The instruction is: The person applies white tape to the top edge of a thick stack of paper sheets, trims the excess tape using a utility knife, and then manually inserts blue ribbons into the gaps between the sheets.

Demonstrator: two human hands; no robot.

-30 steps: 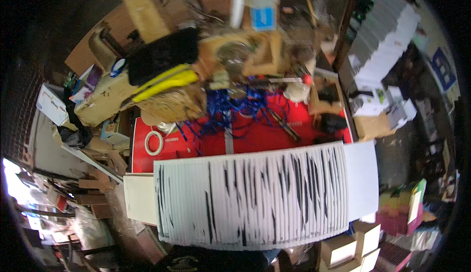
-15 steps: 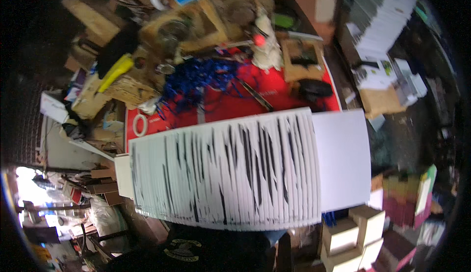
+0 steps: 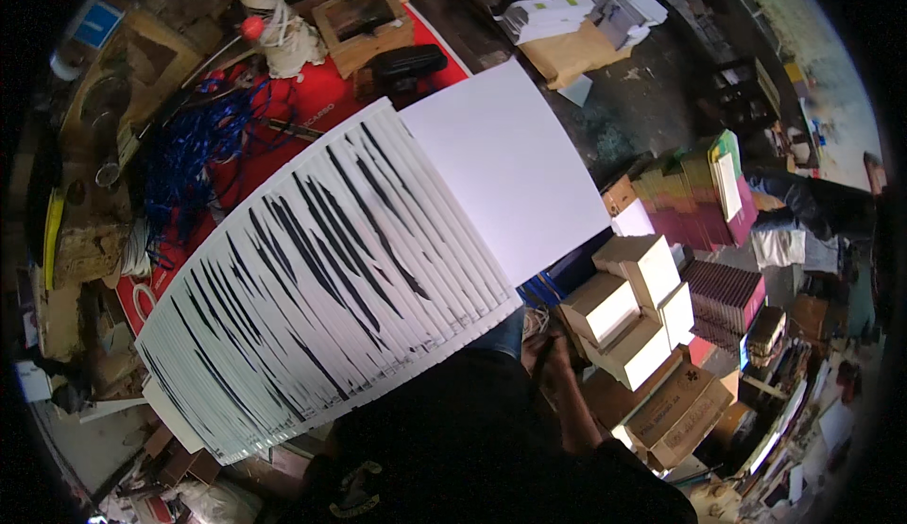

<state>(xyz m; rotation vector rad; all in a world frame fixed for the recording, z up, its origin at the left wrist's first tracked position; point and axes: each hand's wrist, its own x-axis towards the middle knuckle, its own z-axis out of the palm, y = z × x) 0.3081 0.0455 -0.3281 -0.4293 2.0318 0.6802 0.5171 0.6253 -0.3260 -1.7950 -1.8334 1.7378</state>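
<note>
A long row of white booklets or folded paper sections [image 3: 321, 278] lies across in front of me, packed side by side, with black gaps or marks between many edges. At its right end is a plain white sheet or board [image 3: 510, 165]. My right hand [image 3: 551, 359] reaches down on the right, beside white cartons and close to blue strands [image 3: 541, 290]; it is dark and small, so its fingers cannot be made out. My left hand is not visible.
A red tabletop [image 3: 331, 99] beyond the row bears tangled blue ribbon [image 3: 198, 146], a cone of white string [image 3: 283, 37] and a wooden block [image 3: 364, 28]. White box-like stacks [image 3: 628, 302], a brown carton [image 3: 675, 415] and maroon book piles [image 3: 723, 297] stand at right.
My view has swung to the right, so the row and table now sit tilted and farther left. My right arm has come into view, reaching down beside the white stacks.
</note>
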